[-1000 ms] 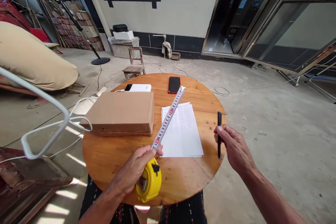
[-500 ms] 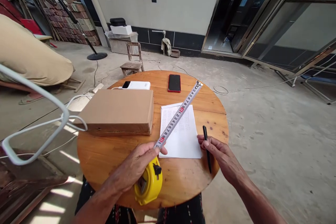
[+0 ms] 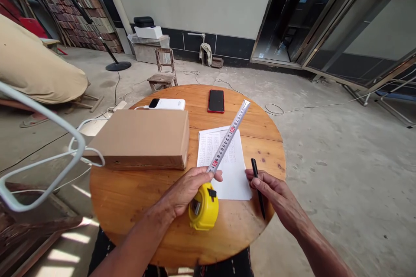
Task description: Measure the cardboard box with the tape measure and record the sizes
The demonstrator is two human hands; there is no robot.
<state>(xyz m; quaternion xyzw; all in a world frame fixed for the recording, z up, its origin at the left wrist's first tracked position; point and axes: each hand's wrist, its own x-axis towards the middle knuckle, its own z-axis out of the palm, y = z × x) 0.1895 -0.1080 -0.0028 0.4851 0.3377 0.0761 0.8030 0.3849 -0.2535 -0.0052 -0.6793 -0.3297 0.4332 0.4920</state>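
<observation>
My left hand (image 3: 191,188) is closed on a yellow tape measure (image 3: 205,210), pinching the blade near its case. The silver blade stands out away from me, slanting up to the right over several white paper sheets (image 3: 227,181) with rows of print. A black pen (image 3: 258,188) is held between the thumb and fingers of my right hand (image 3: 273,192), its tip pointing down at the table's right edge. My right fingertips are at the sheets' right edge. To the left of the papers lies a closed brown cardboard box (image 3: 146,134).
The round wooden table (image 3: 156,225) carries a phone (image 3: 216,101) in a red case and a white power bank (image 3: 167,104) behind the box. A white tubular frame (image 3: 76,138) with cables stands at the left. Beyond the table is a small wooden chair (image 3: 162,75).
My left hand has moved right and a little forward with the tape measure. Less blade shows between hand and hook. My right hand with the pen has barely moved.
</observation>
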